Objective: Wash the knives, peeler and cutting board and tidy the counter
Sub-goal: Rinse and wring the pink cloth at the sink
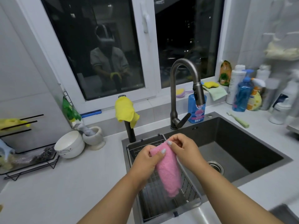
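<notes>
I have my left hand (149, 160) and right hand (184, 149) both pinching the pink cloth's (168, 172) top edge over the sink rack (161, 206), at 6 o'clock from the faucet (181, 94); soft, limp, probably wet.

Fuzzy pink cloth (168, 172), matt dark metal sink (242, 143), wire basket (155, 191), glossy white bowl (69, 143).

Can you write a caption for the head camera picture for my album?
Both hands, left hand and right hand, hold a pink cloth over the wire rack in the sink.
</notes>
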The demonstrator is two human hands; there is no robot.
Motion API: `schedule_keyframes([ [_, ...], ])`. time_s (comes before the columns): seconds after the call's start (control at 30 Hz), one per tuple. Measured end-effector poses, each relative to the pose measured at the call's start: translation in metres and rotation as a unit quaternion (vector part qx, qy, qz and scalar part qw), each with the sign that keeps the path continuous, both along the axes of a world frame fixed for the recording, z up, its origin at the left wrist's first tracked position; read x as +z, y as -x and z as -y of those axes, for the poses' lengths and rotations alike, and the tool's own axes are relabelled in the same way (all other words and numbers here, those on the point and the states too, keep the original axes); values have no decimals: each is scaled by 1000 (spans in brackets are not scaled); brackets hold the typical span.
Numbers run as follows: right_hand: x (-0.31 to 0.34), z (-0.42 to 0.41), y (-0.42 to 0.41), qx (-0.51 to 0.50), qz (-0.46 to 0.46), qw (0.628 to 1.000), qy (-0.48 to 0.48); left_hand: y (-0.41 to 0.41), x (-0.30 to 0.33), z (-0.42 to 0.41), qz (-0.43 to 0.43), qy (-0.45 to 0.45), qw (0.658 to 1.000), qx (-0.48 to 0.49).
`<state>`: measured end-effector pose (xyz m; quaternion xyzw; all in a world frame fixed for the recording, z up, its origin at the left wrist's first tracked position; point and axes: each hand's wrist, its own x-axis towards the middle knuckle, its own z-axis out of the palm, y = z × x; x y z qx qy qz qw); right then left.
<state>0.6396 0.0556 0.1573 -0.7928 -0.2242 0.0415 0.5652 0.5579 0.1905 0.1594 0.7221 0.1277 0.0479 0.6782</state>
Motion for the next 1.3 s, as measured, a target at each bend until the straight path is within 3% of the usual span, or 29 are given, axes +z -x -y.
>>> schedule_keyframes([
  [0.13, -12, -2, 5, 83, -194, 976, -56, -8, 4, -1, 10, 2, 999, 48],
  [0.2, -21, 4, 7, 120, -248, 958, -78, -13, 2, -1, 9, -1, 997, 82],
  [0.4, -33, 25, -12, 129, -257, 956, -55, -32, -4, 12, 3, -6, 993, 120],
  [0.57, -43, 47, -35, 89, -255, 962, -49, -60, -9, 32, -17, -48, 994, 97],
  [0.67, -46, 65, -54, 58, -234, 970, -28, -81, -11, 47, -46, -29, 997, 62],
  [0.93, -46, 126, -114, -25, -251, 967, -38, -147, -16, 94, -56, 10, 994, 94],
  [1.1, -44, 167, -165, -89, -214, 973, -13, -202, -20, 133, -52, 36, 997, 34],
  [1.3, -63, 225, -228, -124, -234, 964, -24, -281, -37, 185, -92, 25, 995, -33],
])
